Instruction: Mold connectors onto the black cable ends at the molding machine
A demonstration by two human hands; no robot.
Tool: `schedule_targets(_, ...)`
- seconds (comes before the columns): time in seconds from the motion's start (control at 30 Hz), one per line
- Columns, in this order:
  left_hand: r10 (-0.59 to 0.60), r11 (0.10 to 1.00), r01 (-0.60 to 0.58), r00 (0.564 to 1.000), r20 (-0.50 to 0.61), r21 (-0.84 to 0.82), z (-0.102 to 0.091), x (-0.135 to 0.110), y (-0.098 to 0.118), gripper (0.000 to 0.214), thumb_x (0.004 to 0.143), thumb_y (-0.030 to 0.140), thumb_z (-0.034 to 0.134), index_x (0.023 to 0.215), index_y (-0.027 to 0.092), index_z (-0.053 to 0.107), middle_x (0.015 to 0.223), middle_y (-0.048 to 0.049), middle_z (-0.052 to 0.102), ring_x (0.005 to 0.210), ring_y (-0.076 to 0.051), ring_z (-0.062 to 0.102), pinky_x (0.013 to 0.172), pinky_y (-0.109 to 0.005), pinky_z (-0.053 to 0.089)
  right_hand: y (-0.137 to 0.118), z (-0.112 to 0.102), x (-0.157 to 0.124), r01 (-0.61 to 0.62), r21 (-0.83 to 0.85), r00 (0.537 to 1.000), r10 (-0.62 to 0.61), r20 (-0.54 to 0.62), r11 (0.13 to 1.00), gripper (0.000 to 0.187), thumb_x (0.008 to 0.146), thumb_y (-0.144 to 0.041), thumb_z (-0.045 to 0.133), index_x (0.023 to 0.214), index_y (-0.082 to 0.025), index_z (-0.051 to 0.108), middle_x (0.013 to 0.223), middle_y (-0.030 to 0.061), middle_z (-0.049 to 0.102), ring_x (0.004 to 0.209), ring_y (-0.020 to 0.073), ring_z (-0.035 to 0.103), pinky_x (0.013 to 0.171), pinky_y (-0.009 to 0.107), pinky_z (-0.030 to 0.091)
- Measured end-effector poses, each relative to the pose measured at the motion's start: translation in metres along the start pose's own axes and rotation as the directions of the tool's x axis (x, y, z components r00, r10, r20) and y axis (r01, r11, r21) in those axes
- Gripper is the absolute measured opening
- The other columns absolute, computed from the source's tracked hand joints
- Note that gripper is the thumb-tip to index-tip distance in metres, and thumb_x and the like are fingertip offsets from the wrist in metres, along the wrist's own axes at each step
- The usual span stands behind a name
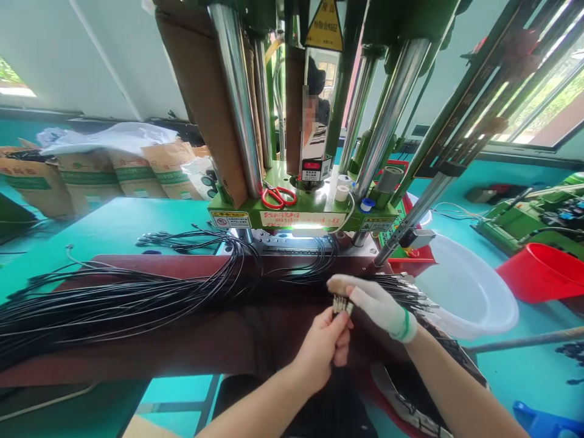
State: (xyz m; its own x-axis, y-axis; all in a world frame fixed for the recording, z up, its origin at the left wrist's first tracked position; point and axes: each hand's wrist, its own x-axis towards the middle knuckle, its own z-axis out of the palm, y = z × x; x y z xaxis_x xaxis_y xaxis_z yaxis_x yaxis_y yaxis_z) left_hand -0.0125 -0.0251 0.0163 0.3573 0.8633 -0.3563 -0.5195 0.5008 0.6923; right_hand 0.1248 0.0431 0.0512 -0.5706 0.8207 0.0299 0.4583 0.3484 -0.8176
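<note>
My bare left hand [325,348] is closed, pinching a small bunch of metal-tipped cable ends [341,304] from below. My right hand [371,302], in a white glove with a green cuff, is closed around the same cable ends from above. Both hands meet over a dark red work board [173,350] in front of a green press machine [296,210]. A thick bundle of black cables [114,301] fans out to the left across the board, and several cables run up into the machine's mould [292,243].
Red scissors [278,196] and white tape rolls [342,187] lie on the machine's base. A white basin [469,292] and a red bucket [542,271] stand to the right. Brown sacks [91,176] line the back left. A tray of cable pieces [410,395] sits under my right arm.
</note>
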Motion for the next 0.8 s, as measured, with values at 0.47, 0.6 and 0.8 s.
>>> schedule_targets(0.47, 0.143, 0.99, -0.14, 0.973, -0.183, 0.03, -0.034, 0.008, 0.01, 0.051, 0.056, 0.061, 0.065, 0.069, 0.019, 0.041, 0.041, 0.0131, 0.023, 0.033, 0.0, 0.015, 0.034, -0.017, 0.006, 0.047, 0.003, 0.104, -0.376, -0.703, 0.926, 0.226, -0.301, 0.604, 0.064, 0.078, -0.022, 0.046, 0.137, -0.011, 0.024, 0.105, 0.0189, 0.055, 0.095, 0.0314, 0.055, 0.081, 0.04, 0.039)
schedule_targets(0.6, 0.141, 0.99, -0.138, 0.973, -0.183, 0.03, -0.036, 0.008, 0.01, 0.051, 0.056, 0.063, 0.065, 0.069, 0.019, 0.041, 0.041, 0.0134, 0.022, 0.033, 0.0, 0.014, 0.034, -0.017, 0.006, 0.038, -0.005, 0.104, -0.39, -0.731, 0.916, 0.319, -0.245, 0.56, 0.061, 0.066, -0.022, 0.057, 0.123, -0.008, 0.04, 0.1, 0.0206, 0.057, 0.094, 0.0336, 0.054, 0.077, 0.039, 0.038)
schedule_targets(0.8, 0.138, 0.99, -0.13, 0.978, -0.158, 0.061, -0.037, 0.009, 0.01, 0.053, 0.056, 0.065, 0.062, 0.071, 0.02, 0.039, 0.041, 0.0134, 0.021, 0.033, -0.001, 0.013, 0.033, -0.017, 0.007, 0.022, -0.038, 0.081, -0.4, -0.646, 0.892, 0.438, -0.113, 0.65, 0.033, 0.057, -0.02, 0.053, 0.09, -0.016, 0.059, 0.091, 0.0113, 0.061, 0.089, 0.029, 0.056, 0.073, 0.034, 0.039)
